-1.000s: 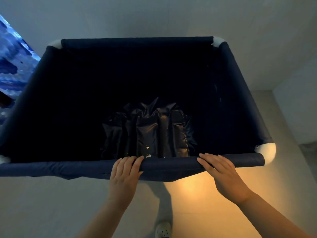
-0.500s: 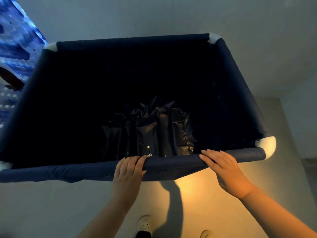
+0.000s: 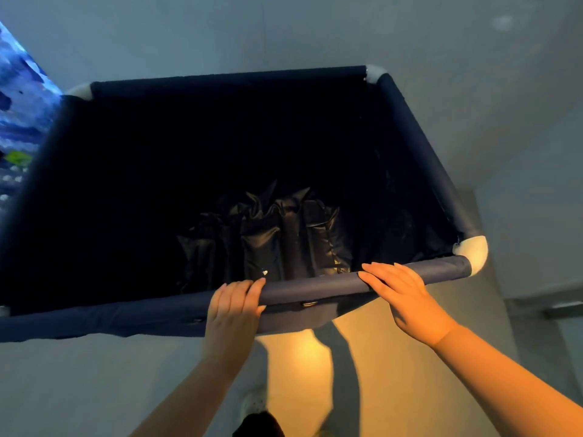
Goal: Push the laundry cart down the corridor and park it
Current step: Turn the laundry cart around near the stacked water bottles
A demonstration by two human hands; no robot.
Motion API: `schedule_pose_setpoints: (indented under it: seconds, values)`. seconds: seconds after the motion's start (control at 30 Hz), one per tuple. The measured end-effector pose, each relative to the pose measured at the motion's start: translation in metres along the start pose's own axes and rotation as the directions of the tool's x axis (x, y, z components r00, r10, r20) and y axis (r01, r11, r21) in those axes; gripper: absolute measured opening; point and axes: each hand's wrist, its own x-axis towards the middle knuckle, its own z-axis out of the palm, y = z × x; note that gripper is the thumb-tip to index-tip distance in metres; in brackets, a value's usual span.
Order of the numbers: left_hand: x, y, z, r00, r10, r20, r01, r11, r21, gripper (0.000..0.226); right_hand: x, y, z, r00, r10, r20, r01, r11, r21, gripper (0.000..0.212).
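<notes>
The laundry cart (image 3: 416,143) is a dark navy fabric bin on a tube frame with white corner joints, and it fills the middle of the view. A dark crumpled garment (image 3: 271,238) lies at its bottom. My left hand (image 3: 235,305) is curled over the near rim bar, left of its middle. My right hand (image 3: 407,298) lies on the same bar farther right, fingers draped over it, close to the white near-right corner (image 3: 473,250).
Pale floor stretches ahead of the cart and under my arms. A blue patterned wall panel (image 3: 19,118) runs along the left. On the right a light wall (image 3: 536,216) steps in, with a low ledge (image 3: 564,305). My shoe (image 3: 254,402) shows below.
The cart has rolled forward and swung a little to the right, and more of the blue panel shows on the left. Both hands have stayed on the near bar.
</notes>
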Motion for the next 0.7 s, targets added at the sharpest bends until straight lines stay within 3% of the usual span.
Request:
schedule_pose_setpoints:
  seconds: [0.07, 0.23, 0.4, 0.6, 0.7]
  values:
    - [0.008, 0.028, 0.008, 0.999, 0.031, -0.045, -0.032, 0.999, -0.012, 0.047, -0.013, 0.026, -0.007, 1.000, 0.020, -0.002, -0.020, 1.000, -0.013, 0.098]
    - [0.040, 0.097, 0.027, 0.999, 0.017, -0.039, -0.018, 0.999, -0.036, 0.061, -0.047, 0.086, -0.028, 0.998, 0.059, -0.005, -0.059, 0.997, -0.054, 0.098]
    - [0.071, 0.156, 0.049, 0.995, 0.068, -0.076, -0.072, 0.996, -0.052, 0.038, -0.079, 0.141, -0.047, 0.995, 0.101, -0.027, -0.103, 0.991, -0.088, 0.101]
    - [0.113, 0.224, 0.068, 0.991, 0.120, 0.058, -0.114, 0.989, -0.089, 0.038, -0.119, 0.205, -0.064, 0.986, 0.160, -0.040, -0.163, 0.984, -0.078, 0.096]
    - [0.139, 0.257, 0.083, 0.989, 0.111, 0.094, -0.099, 0.988, -0.120, 0.054, -0.139, 0.239, -0.071, 0.983, 0.177, -0.055, -0.179, 0.983, -0.035, 0.092]
